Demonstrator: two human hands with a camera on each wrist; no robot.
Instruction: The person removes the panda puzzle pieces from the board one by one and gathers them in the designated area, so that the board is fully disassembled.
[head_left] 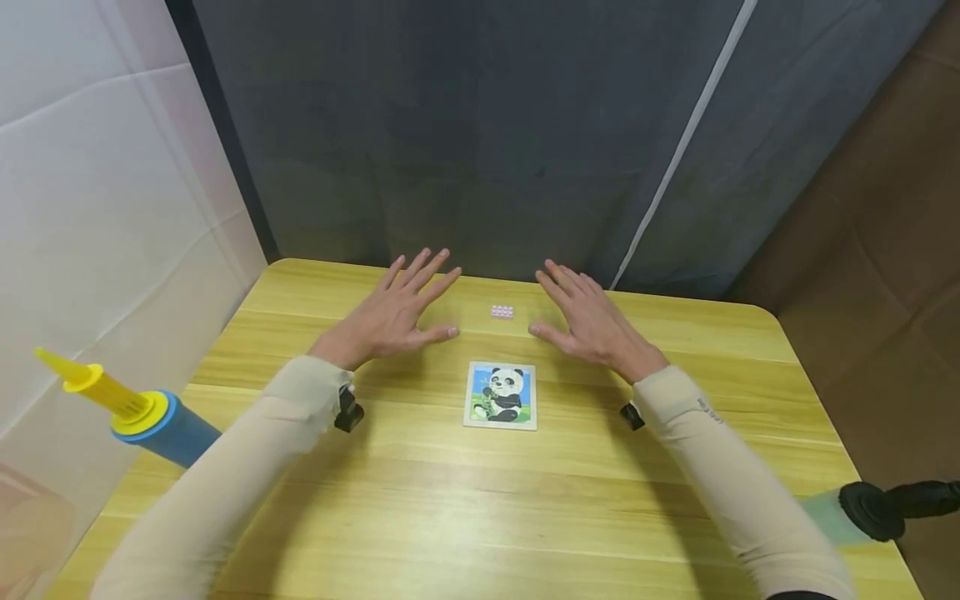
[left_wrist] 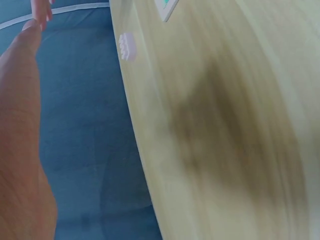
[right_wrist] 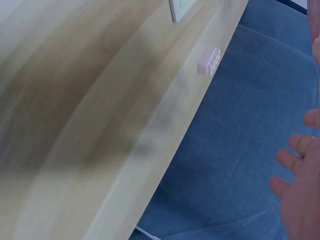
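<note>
Sleeved forearms lead to the left hand (head_left: 393, 315) and right hand (head_left: 592, 323), both flat and empty. Pink brick (head_left: 502, 312) sits between them near the table's (head_left: 420, 508) far edge — a careless sweep could knock it off.

Left hand (left_wrist: 20, 150): fills the picture's left edge, blurred, holding nothing.
Pink studded block (left_wrist: 127, 46): lies on the table, near its edge.
Table (left_wrist: 225, 140): pale wood, blurred.
Puzzle board (left_wrist: 167, 7): only a corner shows.
</note>
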